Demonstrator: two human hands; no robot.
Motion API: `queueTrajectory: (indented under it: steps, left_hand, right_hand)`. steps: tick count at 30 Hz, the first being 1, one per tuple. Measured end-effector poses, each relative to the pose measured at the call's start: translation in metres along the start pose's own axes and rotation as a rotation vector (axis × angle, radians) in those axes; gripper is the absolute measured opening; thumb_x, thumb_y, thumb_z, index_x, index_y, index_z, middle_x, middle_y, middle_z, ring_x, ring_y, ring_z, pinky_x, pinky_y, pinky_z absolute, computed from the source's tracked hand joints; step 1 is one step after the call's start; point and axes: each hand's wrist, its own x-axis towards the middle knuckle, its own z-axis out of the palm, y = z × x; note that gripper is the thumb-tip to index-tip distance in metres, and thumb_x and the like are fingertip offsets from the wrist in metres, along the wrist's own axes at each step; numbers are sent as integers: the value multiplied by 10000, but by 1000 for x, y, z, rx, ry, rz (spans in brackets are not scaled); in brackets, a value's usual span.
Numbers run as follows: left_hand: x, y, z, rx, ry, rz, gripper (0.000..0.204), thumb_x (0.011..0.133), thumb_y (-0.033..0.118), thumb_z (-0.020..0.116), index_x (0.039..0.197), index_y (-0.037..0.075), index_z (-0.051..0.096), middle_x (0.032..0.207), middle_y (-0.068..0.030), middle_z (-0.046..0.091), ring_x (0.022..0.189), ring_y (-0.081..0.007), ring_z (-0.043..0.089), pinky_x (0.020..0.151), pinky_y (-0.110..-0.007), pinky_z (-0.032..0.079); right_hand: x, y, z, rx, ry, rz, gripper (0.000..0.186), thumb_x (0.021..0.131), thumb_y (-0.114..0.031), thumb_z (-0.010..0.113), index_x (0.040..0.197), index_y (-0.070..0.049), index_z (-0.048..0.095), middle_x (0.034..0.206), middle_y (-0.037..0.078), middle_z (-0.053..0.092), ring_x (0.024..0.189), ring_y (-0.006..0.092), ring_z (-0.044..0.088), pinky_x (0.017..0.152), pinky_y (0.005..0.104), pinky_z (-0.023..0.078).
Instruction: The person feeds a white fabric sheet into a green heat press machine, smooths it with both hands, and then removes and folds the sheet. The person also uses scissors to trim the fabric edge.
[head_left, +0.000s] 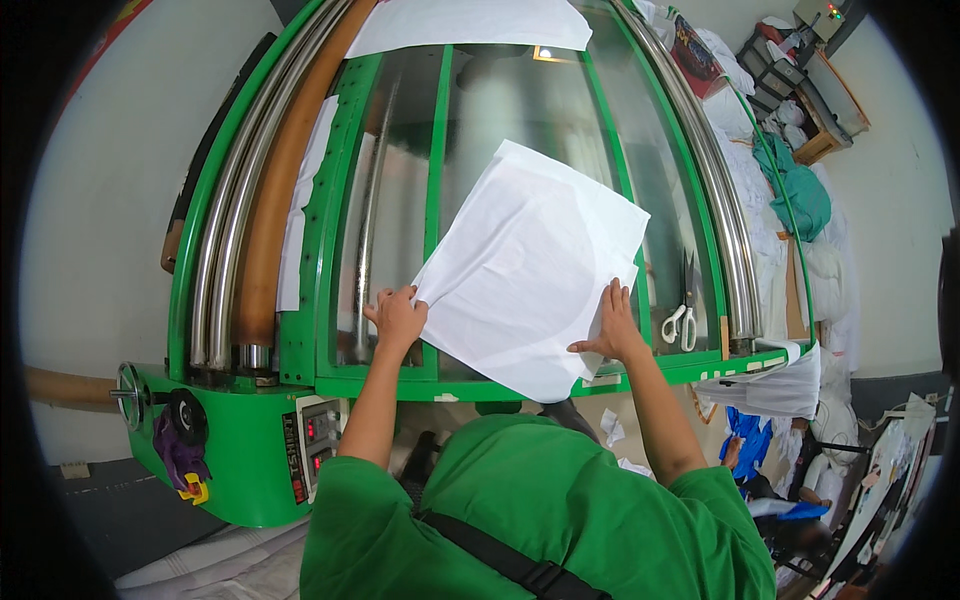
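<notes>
A white, roughly square sheet of fabric (pixel 530 270) lies tilted on the glass top of a green-framed machine, with soft creases on its left part. A rounded shape shows faintly through it. Its near corner reaches over the machine's front edge. My left hand (pixel 398 320) is at the sheet's left corner, fingers apart, its inner side touching the fabric edge. On the right edge lies my right hand (pixel 614 328), thumb and fingers spread over the fabric. Neither hand visibly grips it. White-handled scissors (pixel 682 318) lie on the glass right of my right hand.
Metal rollers (pixel 215 250) and a brown roller (pixel 270 230) run along the left side, more metal rollers (pixel 725 220) along the right. Another white sheet (pixel 470 25) lies at the far end. A control panel (pixel 320 440) is at the near left. White fabric heaps (pixel 825 280) stand beyond the right side.
</notes>
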Motion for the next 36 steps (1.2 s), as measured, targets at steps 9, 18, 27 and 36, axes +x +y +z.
queueTrajectory:
  steps: [9,18,27,36]
  left_hand:
    - [-2,-7,5,-48,18,41,370,867,222,692,1197,75,769,1091,-114,772,1078,-317,629,1000,-449,402]
    - [-20,-20,13,-80,70,16,462,876,205,672,1316,80,735,1132,-103,777,1067,-309,647,1009,-444,435]
    - [-17,-33,20,-528,102,-185,175,850,105,696,985,-7,700,846,-136,720,654,-205,613,642,-354,494]
    - [-3,-34,35,-755,315,-292,171,828,14,748,930,-4,612,766,-49,660,636,-122,581,601,-309,466]
  right_hand:
    - [-28,1,8,-46,87,1,1495,662,-794,832,1607,164,180,1703,364,170,1584,544,150,1303,559,200]
    - [107,50,-41,24,274,65,1149,950,-771,538,1642,92,228,1729,266,239,1608,427,221,1306,576,153]
    - [86,54,-51,-181,112,235,1284,875,-900,484,1644,95,224,1747,236,219,1627,421,163,1297,636,27]
    - [154,-6,-63,31,153,83,1155,933,-792,547,1644,71,257,1740,246,235,1631,425,139,1285,657,34]
